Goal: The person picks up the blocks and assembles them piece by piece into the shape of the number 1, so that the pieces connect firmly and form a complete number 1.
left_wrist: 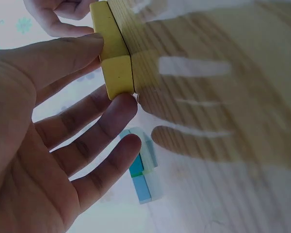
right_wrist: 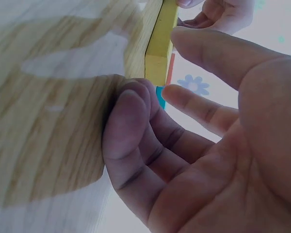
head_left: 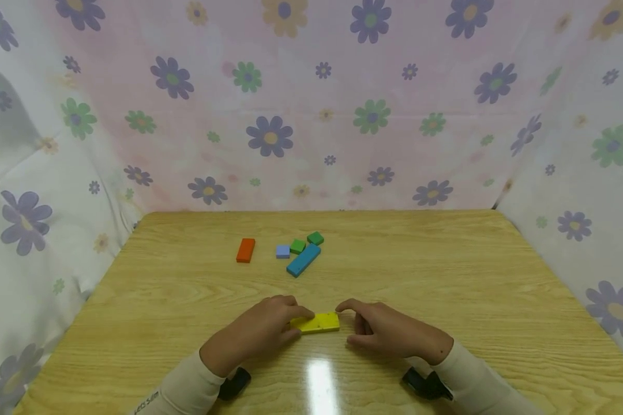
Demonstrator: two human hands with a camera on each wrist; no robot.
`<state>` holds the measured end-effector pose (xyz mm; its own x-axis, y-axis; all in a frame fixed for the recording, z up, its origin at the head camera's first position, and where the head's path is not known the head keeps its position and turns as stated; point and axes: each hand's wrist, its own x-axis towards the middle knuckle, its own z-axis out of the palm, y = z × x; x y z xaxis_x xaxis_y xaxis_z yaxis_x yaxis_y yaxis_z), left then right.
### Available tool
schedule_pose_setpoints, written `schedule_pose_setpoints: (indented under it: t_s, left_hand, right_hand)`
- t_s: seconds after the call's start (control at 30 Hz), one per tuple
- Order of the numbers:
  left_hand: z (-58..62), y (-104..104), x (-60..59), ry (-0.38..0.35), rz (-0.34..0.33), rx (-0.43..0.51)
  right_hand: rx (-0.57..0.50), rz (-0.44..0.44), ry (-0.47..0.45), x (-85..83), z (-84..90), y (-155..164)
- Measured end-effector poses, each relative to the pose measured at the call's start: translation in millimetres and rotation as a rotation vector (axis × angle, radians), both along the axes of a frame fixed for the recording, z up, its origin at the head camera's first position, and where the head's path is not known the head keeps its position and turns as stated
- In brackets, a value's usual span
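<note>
- Yellow block lies flat on the table, near the front edge, long side running left to right.
- Left hand is at the yellow block's left end; thumb and fingertips pinch that end, fingers only lightly bent.
- Left wrist view: left thumb lies along one face of the yellow block, an index fingertip touches its end corner, the other fingers are spread loose below.
- Right hand is at the yellow block's right end; index fingertip reaches the end, touching or just beside it, cannot tell which from the head view.
- Right wrist view: right thumb sits just beside the yellow block, the curled fingers rest on the table next to the block's end; no firm clamp visible, hand loose.
- Both hands rest low on the table, the yellow block between them.
- Behind the yellow block, well apart from it, is a cluster: blue bar lying at an angle, two green cubes just behind the bar, pale blue cube just left of them.
- Orange block lies left of the cluster, apart from it, also well behind the yellow block.
- Floral cloth hangs behind the table and on both sides.
- Cream sleeves cover both forearms; a dark wrist mount shows under the right one.
- Glare patch on the table just in front of the yellow block.
</note>
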<state>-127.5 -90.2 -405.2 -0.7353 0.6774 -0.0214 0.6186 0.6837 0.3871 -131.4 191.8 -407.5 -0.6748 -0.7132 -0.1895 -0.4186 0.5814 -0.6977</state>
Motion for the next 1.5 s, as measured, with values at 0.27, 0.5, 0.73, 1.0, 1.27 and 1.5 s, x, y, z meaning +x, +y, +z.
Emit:
schedule_pose_setpoints:
  t_s: [0.27,0.5,0.73,1.0,1.27,1.5]
  left_hand:
    - [2.1,1.6,0.8,0.039,-0.062,-0.011]
    - [2.7,2.7,1.8,0.051,-0.088,-0.029]
    - [4.1,3.2,3.6,0.052,-0.09,-0.048]
    - [1.5,3.9,3.4,0.075,-0.097,-0.063]
    - [0.9,4.7,4.1,0.092,-0.102,-0.064]
    - [1.4,4.6,5.5,0.078,-0.103,-0.05]
  right_hand:
    - [0.009,0.003,0.017,0.7,1.1,-2.3]
    - [0.005,0.009,0.032,0.9,0.7,-3.2]
    - [0.021,0.007,0.049,1.6,-0.1,-4.2]
    - [0.026,0.0,0.062,2.3,-1.3,-4.5]
    - [0.032,-0.004,0.075,2.9,-1.3,-5.4]
    - [0.03,-0.007,0.076,3.2,-3.1,-5.7]
